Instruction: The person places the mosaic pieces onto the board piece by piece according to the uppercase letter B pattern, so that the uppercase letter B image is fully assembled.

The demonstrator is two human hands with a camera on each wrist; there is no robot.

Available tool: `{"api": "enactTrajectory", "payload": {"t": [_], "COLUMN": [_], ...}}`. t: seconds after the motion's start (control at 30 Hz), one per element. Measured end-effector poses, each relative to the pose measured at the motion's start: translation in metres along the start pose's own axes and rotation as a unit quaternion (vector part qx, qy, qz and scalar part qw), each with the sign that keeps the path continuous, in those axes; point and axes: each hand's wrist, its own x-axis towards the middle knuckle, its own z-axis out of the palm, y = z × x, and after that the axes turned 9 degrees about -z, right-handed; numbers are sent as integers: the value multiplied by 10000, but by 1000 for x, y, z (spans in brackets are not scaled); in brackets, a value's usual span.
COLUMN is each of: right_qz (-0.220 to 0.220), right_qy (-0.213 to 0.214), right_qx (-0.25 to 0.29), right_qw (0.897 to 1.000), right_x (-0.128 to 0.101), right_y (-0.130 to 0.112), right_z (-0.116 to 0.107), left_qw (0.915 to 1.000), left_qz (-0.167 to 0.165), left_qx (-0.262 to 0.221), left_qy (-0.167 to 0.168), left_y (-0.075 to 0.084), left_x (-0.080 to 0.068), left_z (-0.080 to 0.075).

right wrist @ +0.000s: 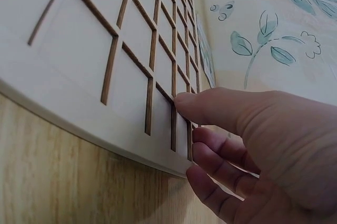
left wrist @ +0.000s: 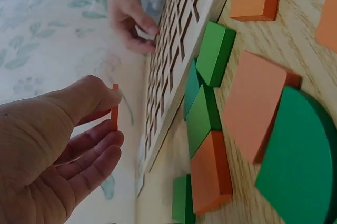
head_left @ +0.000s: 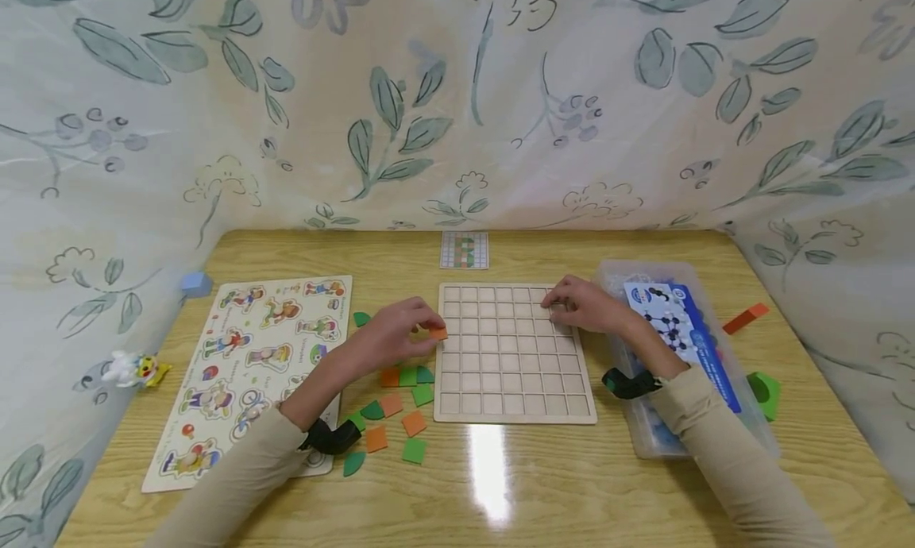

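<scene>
Between thumb and fingertips, my left hand (head_left: 395, 333) pinches a thin orange square tile (left wrist: 114, 112), held on edge by the left rim of a wooden grid board (head_left: 515, 418). The board's square cells hold no tiles. My right hand (head_left: 592, 306) rests at the board's upper right, its fingers loosely bent; in the right wrist view the thumb touches the grid lines and the fingertips are right at the rim. Left of the board lie several loose tiles: orange squares (head_left: 376, 438), green squares (head_left: 414, 451) and dark green quarter-circles (head_left: 353, 463).
A small printed pattern card (head_left: 465, 250) lies behind the board. At left are a picture puzzle board (head_left: 268, 326), a blue block (head_left: 195, 284) and a small toy figure (head_left: 136, 369). At right stand a clear plastic box (head_left: 646, 445), a red block (head_left: 746, 318) and a green pentagonal block (head_left: 765, 395).
</scene>
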Motion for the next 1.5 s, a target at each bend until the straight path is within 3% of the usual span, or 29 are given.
{"api": "enactTrajectory", "payload": {"t": [0.4,0.87,1.23,1.5], "right_qz": [-12,-88,-55,-88], "right_qy": [-5,-15,22,17], "right_qx": [48,72,88,120], "right_qw": [10000,9999,9999,9999], "right_x": [-2,-1,-1,-1], "right_y": [1,1,0,0], "right_z": [0,1,2,1], "left_qw": [9992,9962,9946,9947], "left_qz": [126,76,53,-245], "left_qx": [26,705,852,681], "left_qy": [-392,-505,-587,-734], "left_y": [20,14,16,16], "left_x": [32,76,87,90], "left_z": [16,30,35,37]}}
